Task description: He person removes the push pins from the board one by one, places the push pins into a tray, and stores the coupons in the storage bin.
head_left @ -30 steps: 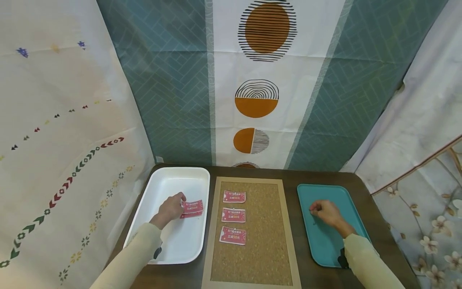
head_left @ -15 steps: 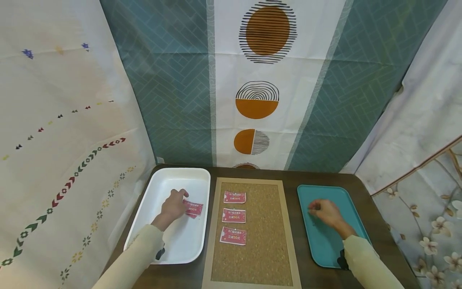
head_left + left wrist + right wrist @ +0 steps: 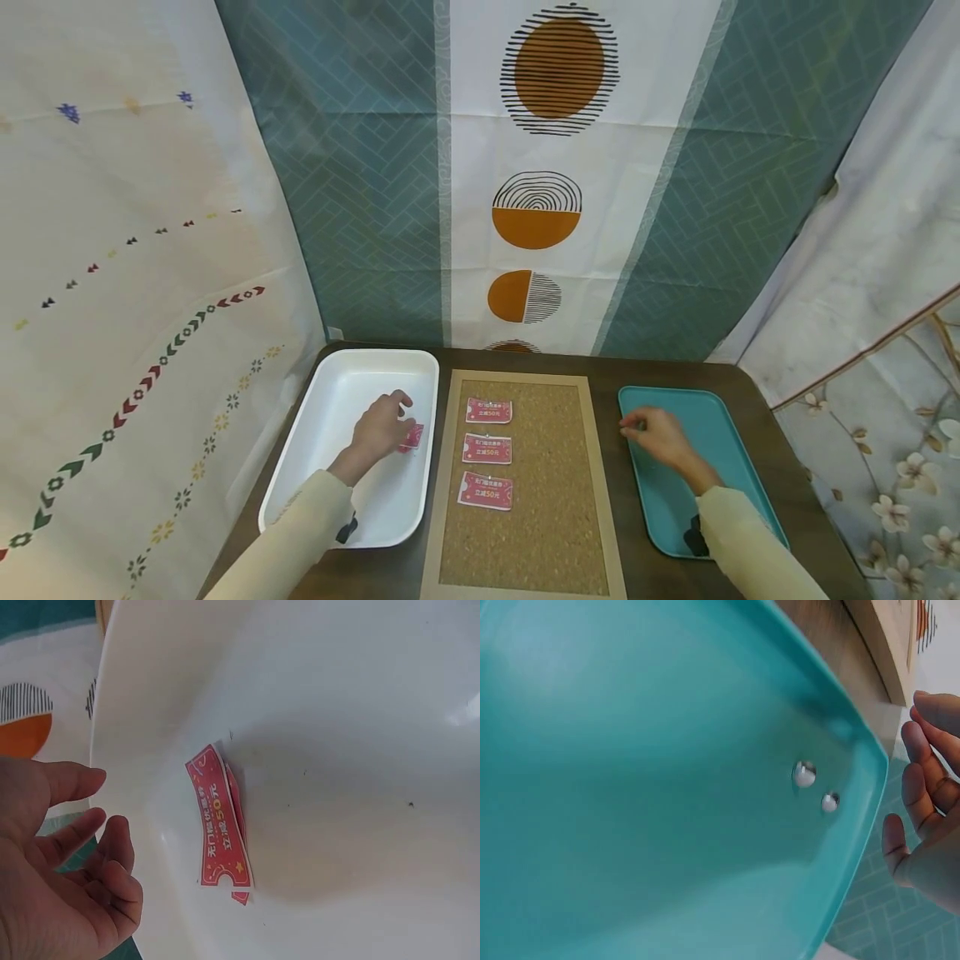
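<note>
Red coupons point(image 3: 220, 832), perhaps two, in white tray point(image 3: 386, 508)

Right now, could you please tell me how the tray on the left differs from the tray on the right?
The left tray is white, while the right tray is teal. The left tray holds red paper coupons, whereas the right tray holds small shiny balls. Both trays have rounded corners and lie on the dark table.
</note>
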Available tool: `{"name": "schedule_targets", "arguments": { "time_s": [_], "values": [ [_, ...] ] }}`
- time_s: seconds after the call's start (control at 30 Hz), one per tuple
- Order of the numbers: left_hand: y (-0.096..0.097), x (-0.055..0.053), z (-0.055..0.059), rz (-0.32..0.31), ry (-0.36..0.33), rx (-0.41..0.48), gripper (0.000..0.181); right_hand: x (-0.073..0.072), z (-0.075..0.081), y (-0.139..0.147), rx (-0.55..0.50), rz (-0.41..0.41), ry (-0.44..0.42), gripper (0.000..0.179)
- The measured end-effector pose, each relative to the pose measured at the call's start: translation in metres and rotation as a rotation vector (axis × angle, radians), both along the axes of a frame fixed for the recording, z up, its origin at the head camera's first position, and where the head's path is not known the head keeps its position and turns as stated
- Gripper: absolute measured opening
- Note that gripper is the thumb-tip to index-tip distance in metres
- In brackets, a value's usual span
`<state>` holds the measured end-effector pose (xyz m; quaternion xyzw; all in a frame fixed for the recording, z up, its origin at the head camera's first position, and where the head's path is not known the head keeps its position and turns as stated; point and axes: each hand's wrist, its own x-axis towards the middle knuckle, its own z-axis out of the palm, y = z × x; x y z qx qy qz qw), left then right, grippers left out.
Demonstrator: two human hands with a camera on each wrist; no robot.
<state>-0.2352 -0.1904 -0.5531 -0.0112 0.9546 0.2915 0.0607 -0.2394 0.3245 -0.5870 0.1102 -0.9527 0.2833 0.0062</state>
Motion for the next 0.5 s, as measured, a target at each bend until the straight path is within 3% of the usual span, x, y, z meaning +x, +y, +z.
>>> {"name": "schedule_targets", "arguments": {
  "time_s": [0.3,0.5],
  "values": [
    [0.021,0.006,0.009,-0.015,-0.018,0.067,0.031,-0.001,0.002,-0.027,-0.025,0.036,-0.010,0.008],
    [0.037,0.014,0.017,-0.066,0.019,0.090,0.027,-0.003,0.002,-0.046,-0.059,0.038,-0.037,0.006]
  ]
}}
